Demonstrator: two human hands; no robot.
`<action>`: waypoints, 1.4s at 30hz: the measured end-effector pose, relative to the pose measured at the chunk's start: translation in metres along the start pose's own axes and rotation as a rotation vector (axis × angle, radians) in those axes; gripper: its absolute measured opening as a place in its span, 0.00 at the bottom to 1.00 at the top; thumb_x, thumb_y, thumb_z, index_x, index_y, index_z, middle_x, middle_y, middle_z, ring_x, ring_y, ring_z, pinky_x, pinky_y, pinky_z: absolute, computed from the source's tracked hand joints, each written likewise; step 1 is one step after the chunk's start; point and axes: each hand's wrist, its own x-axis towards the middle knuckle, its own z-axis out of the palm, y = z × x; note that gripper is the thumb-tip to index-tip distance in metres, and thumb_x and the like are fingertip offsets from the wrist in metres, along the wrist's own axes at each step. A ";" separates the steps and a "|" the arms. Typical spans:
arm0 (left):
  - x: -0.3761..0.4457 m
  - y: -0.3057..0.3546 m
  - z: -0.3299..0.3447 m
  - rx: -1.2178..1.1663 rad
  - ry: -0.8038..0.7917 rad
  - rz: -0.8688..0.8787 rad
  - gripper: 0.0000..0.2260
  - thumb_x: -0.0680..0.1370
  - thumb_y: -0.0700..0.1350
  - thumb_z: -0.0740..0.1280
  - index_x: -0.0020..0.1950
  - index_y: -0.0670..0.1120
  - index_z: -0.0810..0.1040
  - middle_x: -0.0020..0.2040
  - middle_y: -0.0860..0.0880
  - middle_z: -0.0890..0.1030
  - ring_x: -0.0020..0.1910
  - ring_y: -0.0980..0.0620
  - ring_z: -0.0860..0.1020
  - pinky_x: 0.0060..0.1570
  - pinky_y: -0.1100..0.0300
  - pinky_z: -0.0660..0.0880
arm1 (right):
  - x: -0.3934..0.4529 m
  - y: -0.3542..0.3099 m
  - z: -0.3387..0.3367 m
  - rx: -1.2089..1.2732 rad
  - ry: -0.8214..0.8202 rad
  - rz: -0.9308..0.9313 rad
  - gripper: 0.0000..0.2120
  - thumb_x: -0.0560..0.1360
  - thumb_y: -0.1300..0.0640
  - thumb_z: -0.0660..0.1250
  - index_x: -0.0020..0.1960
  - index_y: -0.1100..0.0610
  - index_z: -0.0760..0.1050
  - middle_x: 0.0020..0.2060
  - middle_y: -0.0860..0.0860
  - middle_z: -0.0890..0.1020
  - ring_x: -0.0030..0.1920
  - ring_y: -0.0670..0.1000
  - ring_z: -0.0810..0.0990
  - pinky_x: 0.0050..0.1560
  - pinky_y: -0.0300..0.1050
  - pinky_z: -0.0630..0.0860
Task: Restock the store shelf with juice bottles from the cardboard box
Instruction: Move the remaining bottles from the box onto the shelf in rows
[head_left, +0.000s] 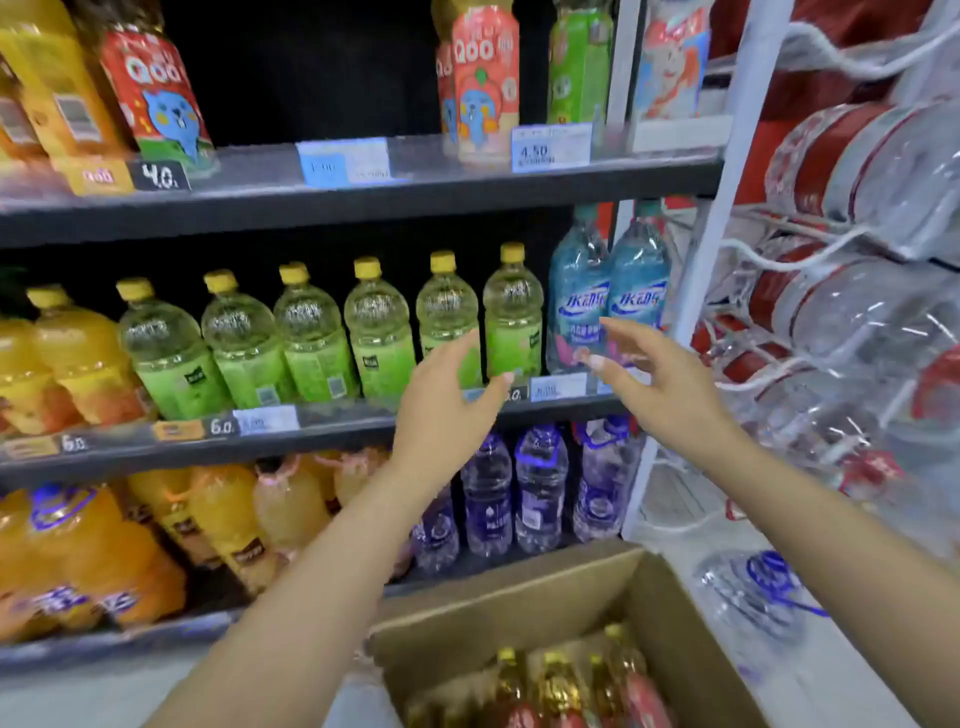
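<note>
A row of green juice bottles with yellow caps stands on the middle shelf. My left hand is open in front of the two rightmost green bottles, holding nothing. My right hand is open too, just before the blue-labelled water bottles. Below, at the bottom right, an open cardboard box holds several amber juice bottles with yellow caps and red labels.
The top shelf carries Qoo bottles and has a dark gap in its middle. Orange juice bottles stand at the left, purple-labelled water bottles on the lower shelf. A white wire rack of large water jugs stands to the right.
</note>
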 end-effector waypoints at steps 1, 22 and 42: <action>-0.016 -0.011 0.011 0.026 -0.041 -0.033 0.27 0.77 0.55 0.66 0.74 0.49 0.65 0.72 0.52 0.69 0.71 0.52 0.66 0.68 0.59 0.63 | -0.016 0.012 0.006 -0.048 -0.014 0.021 0.22 0.76 0.49 0.67 0.68 0.54 0.72 0.63 0.50 0.77 0.63 0.49 0.74 0.65 0.46 0.70; -0.270 -0.220 0.208 0.343 -0.798 -0.701 0.25 0.74 0.63 0.62 0.63 0.46 0.73 0.58 0.44 0.80 0.57 0.42 0.78 0.53 0.52 0.77 | -0.263 0.226 0.175 -0.399 -0.607 0.730 0.28 0.73 0.41 0.65 0.69 0.51 0.66 0.63 0.56 0.74 0.62 0.59 0.73 0.60 0.52 0.73; -0.296 -0.248 0.294 -0.007 -0.693 -1.010 0.22 0.72 0.52 0.73 0.59 0.45 0.71 0.52 0.47 0.81 0.49 0.48 0.79 0.43 0.58 0.73 | -0.282 0.280 0.259 -0.255 -0.943 0.963 0.25 0.71 0.40 0.68 0.61 0.54 0.75 0.56 0.53 0.81 0.55 0.54 0.79 0.58 0.49 0.76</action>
